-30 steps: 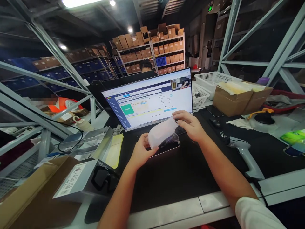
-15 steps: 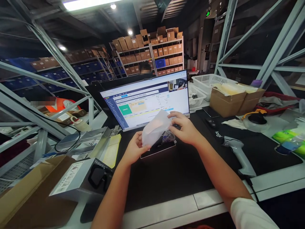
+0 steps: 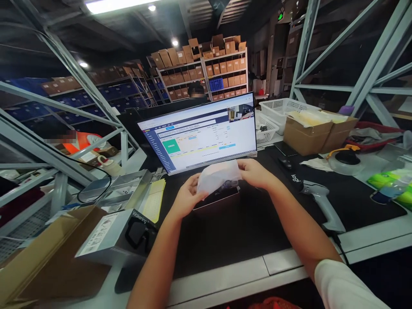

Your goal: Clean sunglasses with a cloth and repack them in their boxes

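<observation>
Both my hands hold a white translucent bag (image 3: 218,176) in the air just in front of the monitor (image 3: 199,135). My left hand (image 3: 185,198) grips its lower left corner with closed fingers. My right hand (image 3: 255,172) pinches its right end. Something small and dark shows under the bag, above a flat dark pad (image 3: 216,198) on the black desk mat (image 3: 244,227). What is inside the bag I cannot make out.
A grey barcode scanner (image 3: 318,201) lies to the right on the mat, a boxed pair of glasses (image 3: 119,236) and a cardboard box (image 3: 48,262) to the left. Open cartons (image 3: 317,131) and white baskets (image 3: 280,107) stand at the back right. A person sits behind the monitor.
The bag has come down from a tilted, raised position to lie more level and lower between my hands. My hands stay closed on its ends.
</observation>
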`<act>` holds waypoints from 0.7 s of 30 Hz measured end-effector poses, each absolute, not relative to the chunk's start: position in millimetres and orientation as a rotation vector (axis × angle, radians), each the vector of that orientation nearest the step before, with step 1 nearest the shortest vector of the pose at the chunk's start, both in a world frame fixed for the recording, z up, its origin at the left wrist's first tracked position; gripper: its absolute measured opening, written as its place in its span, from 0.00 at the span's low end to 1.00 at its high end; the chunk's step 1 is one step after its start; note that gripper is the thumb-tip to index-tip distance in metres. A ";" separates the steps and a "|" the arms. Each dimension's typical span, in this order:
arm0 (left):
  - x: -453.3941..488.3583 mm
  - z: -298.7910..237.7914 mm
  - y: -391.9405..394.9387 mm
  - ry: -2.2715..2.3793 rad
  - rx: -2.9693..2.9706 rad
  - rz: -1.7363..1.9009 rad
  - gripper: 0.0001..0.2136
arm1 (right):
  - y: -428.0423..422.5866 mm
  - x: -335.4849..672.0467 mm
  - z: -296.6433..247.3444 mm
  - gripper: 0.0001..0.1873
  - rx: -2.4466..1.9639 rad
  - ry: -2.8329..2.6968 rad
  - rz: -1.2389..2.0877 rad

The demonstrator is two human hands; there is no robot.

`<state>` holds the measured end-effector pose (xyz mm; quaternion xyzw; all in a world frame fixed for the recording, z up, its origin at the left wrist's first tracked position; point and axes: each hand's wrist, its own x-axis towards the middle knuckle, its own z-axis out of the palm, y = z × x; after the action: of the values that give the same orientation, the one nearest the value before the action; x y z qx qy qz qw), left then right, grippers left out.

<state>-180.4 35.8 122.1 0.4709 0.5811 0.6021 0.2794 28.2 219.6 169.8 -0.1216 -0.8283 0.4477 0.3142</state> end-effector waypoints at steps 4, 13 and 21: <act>-173.0 113.0 47.0 1.612 1.288 2.011 0.28 | 215.3 12.6 162.0 0.13 -0.473 -1.933 1.202; -174.5 105.3 45.9 2.281 1.508 1.772 0.12 | 211.6 0.2 154.1 0.14 -0.580 -1.761 1.176; -164.0 117.9 40.8 2.500 1.722 1.375 0.16 | 206.2 0.4 154.1 0.14 -0.556 -1.817 1.136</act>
<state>-164.0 40.8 117.9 0.5144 0.7468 0.4106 -0.0954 0.4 206.2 154.1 -0.2246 -0.7341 0.4588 0.4474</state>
